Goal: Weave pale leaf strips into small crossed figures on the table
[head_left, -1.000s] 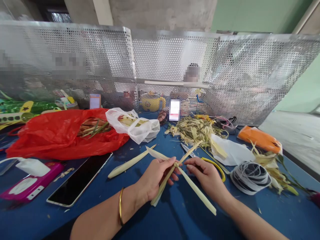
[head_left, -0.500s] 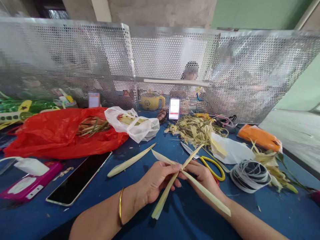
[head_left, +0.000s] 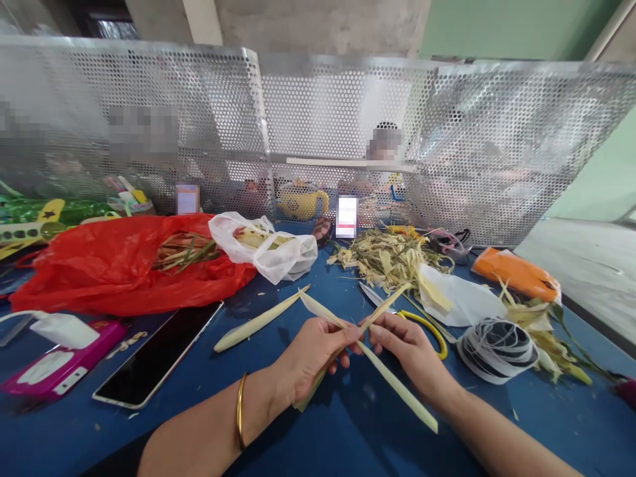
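My left hand (head_left: 322, 351) pinches two pale corn husk strips (head_left: 400, 387) where they cross. One strip runs from the upper left to the lower right; the other slants from the upper right down behind my left hand, its lower end partly hidden. My right hand (head_left: 405, 341) has its thumb and fingertips closed at the crossing, on the husk's upper-right arm. Left of my hands, a single husk strip (head_left: 261, 320) lies on the blue table. Yellow-handled scissors (head_left: 427, 326) rest behind my right hand, partly covered by it.
A red bag (head_left: 99, 265) and a white bag (head_left: 288, 255) hold dried strips. Nearby are a phone (head_left: 159, 358), a magenta power strip (head_left: 59, 371), a husk pile (head_left: 392, 255), a thread spool (head_left: 497, 351) and an orange packet (head_left: 517, 273). A perforated metal screen (head_left: 318, 99) stands behind.
The husk cross has turned slightly; its lower-left arm now goes behind my left hand. My right hand has shifted right and up, its fingertips now showing on the husk.
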{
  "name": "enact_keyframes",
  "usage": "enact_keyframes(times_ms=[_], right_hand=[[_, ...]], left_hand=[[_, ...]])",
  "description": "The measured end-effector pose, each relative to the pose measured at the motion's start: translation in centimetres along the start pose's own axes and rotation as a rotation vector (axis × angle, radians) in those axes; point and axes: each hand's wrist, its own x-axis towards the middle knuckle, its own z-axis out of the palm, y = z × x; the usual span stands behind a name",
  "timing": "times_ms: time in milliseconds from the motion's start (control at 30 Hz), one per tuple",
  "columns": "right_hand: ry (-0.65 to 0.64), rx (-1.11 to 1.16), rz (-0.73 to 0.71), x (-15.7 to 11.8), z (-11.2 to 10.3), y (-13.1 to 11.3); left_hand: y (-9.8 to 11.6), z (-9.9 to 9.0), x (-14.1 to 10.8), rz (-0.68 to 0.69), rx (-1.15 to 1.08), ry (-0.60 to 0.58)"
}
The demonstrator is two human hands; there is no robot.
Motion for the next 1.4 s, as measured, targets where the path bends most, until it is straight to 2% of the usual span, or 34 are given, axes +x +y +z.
enact_keyframes(times_ms=[100,167,300,367,400,467,533,600,700,933,1067,1167,1300,1400], right_hand=[[0.062,-0.117,0.072,0.0,-0.1,0.7],[0.140,-0.339,0.019,-0.3,-0.3,0.7],[0.275,-0.778,-0.409,-1.3,-0.5,-0.5],[0.276,-0.890,-0.583,-1.7,-0.3,-1.2],[0.249,-0.918,-0.619,-1.8,-0.1,-1.5],[0.131,-0.901,-0.593,-1.8,0.3,-1.6],[-0.016,-0.773,-0.491,-1.6,0.7,-1.4],[-0.077,-0.613,-0.386,-1.5,0.9,-1.0],[-0.008,-0.479,-0.313,-1.5,1.0,-0.5],[0.186,-0.427,-0.282,-1.6,1.5,0.0],[0.175,-0.432,-0.261,-1.2,1.3,0.0],[0.155,-0.501,-0.302,-0.9,0.2,-0.4],[0.254,-0.604,-0.393,-1.0,-1.2,-1.5],[0.259,-0.743,-0.472,-1.3,-1.3,-2.1]], left_hand=[[-0.2,0.1,-0.1,0.026,0.120,-0.020],[-0.1,0.2,-0.2,0.040,0.145,0.007],[0.2,0.4,-0.3,0.108,0.218,0.096],[0.0,0.5,-0.5,0.138,0.319,0.069],[-0.2,0.6,-0.5,0.146,0.381,0.035],[-0.7,0.8,-0.7,0.148,0.500,-0.040],[-1.2,1.1,-1.0,0.126,0.583,-0.092],[-1.4,1.4,-1.2,0.108,0.612,-0.118],[-1.3,1.7,-1.4,0.104,0.573,-0.157],[-1.1,1.6,-1.4,0.106,0.591,-0.196],[-1.4,1.7,-1.3,0.101,0.553,-0.191],[-1.2,1.6,-1.1,0.059,0.390,-0.162],[-0.1,0.9,-0.7,-0.029,0.074,-0.059],[0.5,0.3,-0.7,-0.048,-0.076,-0.016]])
